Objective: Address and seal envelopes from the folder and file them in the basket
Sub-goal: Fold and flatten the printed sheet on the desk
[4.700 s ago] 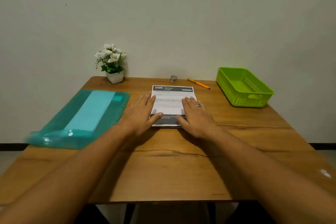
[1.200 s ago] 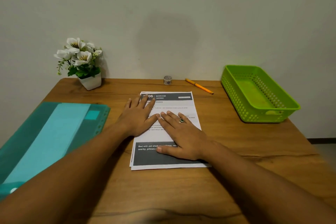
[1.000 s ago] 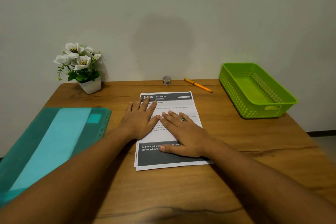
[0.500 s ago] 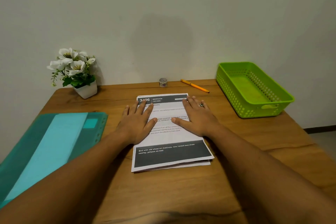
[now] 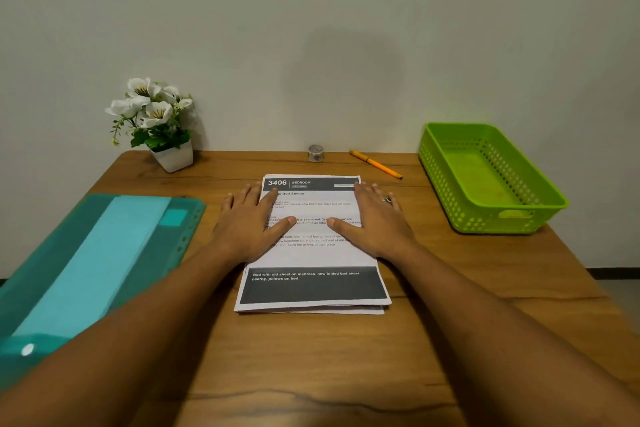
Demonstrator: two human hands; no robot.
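Observation:
A thin stack of printed sheets (image 5: 313, 284) headed "3406 BEDROOM" lies in the middle of the wooden table (image 5: 311, 357). My left hand (image 5: 251, 222) rests flat on its left edge, fingers apart. On the right edge my right hand (image 5: 375, 222) lies flat too, a ring on one finger. A teal translucent folder (image 5: 86, 263) with a pale blue envelope inside lies at the left. At the right stands a green plastic basket (image 5: 512, 218), with nothing visible in it. An orange pen (image 5: 375, 164) and a small tape roll (image 5: 315, 152) lie by the wall.
A white pot of white flowers (image 5: 157, 125) stands at the back left corner. The wall runs right behind the table's far edge. Bare wood shows in front of the sheets and between the sheets and the basket.
My right hand has slid from the lower middle of the sheets to their upper right edge. My left hand has shifted slightly left. The camera has moved closer to the table since the earliest frame.

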